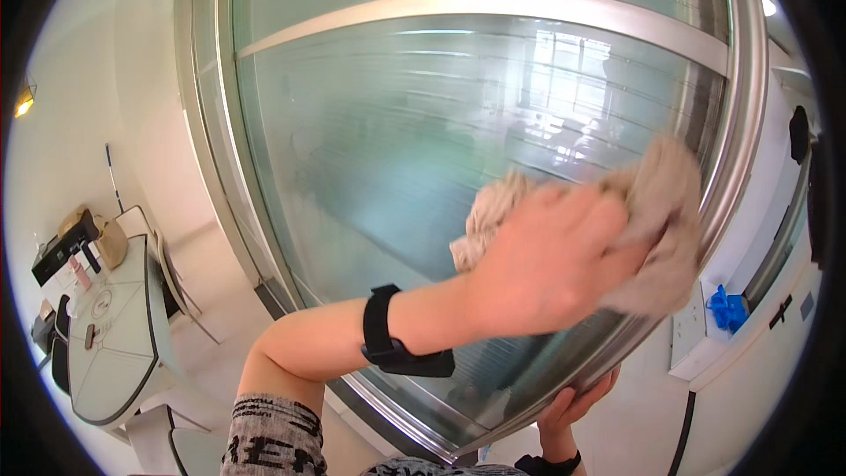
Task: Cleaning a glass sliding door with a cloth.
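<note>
1. The left hand point(546, 256) is right of the middle of the frame. Its fingers are curled down tight on a tan cloth point(665, 225). The hand looks blurry.
2. The cloth is bunched up under that hand. One lump pokes out on the hand's left side, and a bigger floppy part sticks out on its right. So the cloth runs mostly side to side, with its right end reaching up higher.
3. The cloth looks to be against the big glass panel point(379, 150) that fills the middle of the frame. The blur makes it hard to see just where they touch.
4. I think this matters most: the cloth's right end is close to the shiny metal edge point(738, 132) on the right, while lots of glass lies to the left and up.
5. The left hand is the one on the cloth. Its arm comes from the lower left and reaches across to the right.
6. The right hand point(564, 419) is lower down, near the bottom right, away from the cloth. Its fingers are at the metal edge. I cannot tell if they squeeze it or just lean on it.
</note>
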